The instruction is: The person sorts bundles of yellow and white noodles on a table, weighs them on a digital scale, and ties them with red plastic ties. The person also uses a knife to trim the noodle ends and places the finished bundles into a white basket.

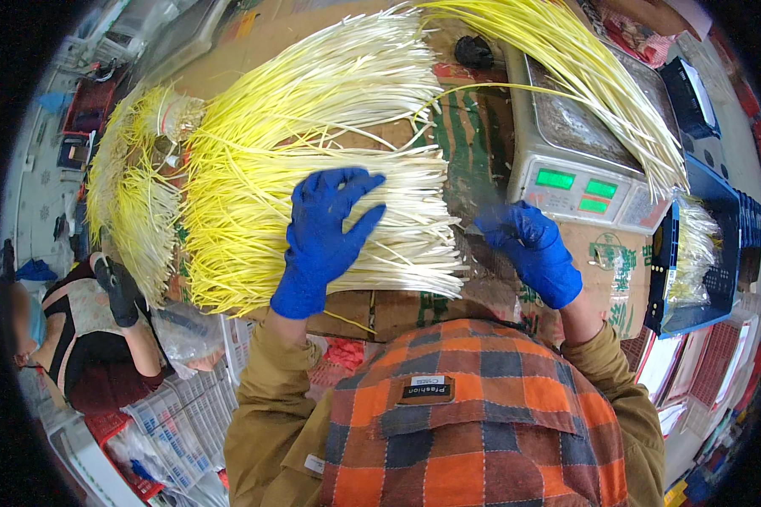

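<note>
Pale yellow chives [330, 222] with white stems lie in a broad layer before me, white ends towards the right. My left hand [326, 241], in a blue glove, is over this layer, its thumb and fingers spread apart. My right hand [533, 250], also blue-gloved, is off the white ends with its fingers curled. Motion blurs its fingertips, and I cannot tell whether something small is in them. A second pile of yellow chives [342, 82] lies beyond the first. More yellow chives [615, 108] lie across a digital scale [583, 184] at the right.
Cardboard [564, 237] covers the table. A blue crate [704, 279] with bagged chives stands at the right. A person in a dark glove [117, 288] is at the left, beside more chives [143, 215]. A black crumpled thing [474, 52] is near the scale.
</note>
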A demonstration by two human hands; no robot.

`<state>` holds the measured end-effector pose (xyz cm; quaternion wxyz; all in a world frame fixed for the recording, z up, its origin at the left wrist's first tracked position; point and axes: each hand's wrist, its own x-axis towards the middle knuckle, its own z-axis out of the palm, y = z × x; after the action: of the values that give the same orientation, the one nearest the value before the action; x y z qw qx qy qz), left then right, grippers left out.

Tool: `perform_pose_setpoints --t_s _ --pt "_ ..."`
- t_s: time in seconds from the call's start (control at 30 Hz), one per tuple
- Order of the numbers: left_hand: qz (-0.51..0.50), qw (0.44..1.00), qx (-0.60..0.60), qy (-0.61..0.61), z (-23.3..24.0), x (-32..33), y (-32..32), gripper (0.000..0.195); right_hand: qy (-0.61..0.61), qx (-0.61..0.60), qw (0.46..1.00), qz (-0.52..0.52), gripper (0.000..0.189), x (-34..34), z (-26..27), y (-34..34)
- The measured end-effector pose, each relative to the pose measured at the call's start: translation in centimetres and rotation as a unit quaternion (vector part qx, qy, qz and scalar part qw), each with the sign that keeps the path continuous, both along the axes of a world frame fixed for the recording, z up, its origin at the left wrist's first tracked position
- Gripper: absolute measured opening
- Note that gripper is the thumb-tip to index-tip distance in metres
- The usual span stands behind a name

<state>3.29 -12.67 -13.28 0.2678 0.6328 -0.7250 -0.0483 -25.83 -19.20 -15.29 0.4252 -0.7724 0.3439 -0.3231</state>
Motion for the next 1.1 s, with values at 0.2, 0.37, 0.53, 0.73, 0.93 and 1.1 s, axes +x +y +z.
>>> perform_pose_setpoints --t_s 0.2,0.37,0.53,0.73,0.93,1.1 --pt "0.033 0.993 0.088 -0.074 -3.1 2.0 -5.1 0.036 0.169 0.035 0.985 0.019 0.008 -0.2 1.3 -0.7" --pt "-0.002 0.994 0.109 -0.008 -3.4 2.7 -4.3 0.032 0.068 -0.061 0.996 -0.011 0.009 0.3 1.3 -1.3" --pt "-0.019 0.995 0.094 -0.011 -2.0 2.5 -1.2 0.036 0.017 -0.002 0.999 -0.044 0.016 1.8 0.9 -1.9" --pt "-0.003 0.997 0.072 -0.001 -1.1 1.7 0.6 0.048 0.028 0.076 0.997 0.017 0.018 3.9 3.4 -1.5" --pt "0.013 0.999 0.042 -0.011 -1.8 1.2 1.2 0.055 0.184 0.047 0.979 0.073 0.036 6.3 3.0 -0.6" --pt "-0.028 0.996 0.045 -0.077 -2.7 1.8 1.2 0.055 0.143 0.009 0.987 0.070 0.030 6.1 1.9 -0.4"
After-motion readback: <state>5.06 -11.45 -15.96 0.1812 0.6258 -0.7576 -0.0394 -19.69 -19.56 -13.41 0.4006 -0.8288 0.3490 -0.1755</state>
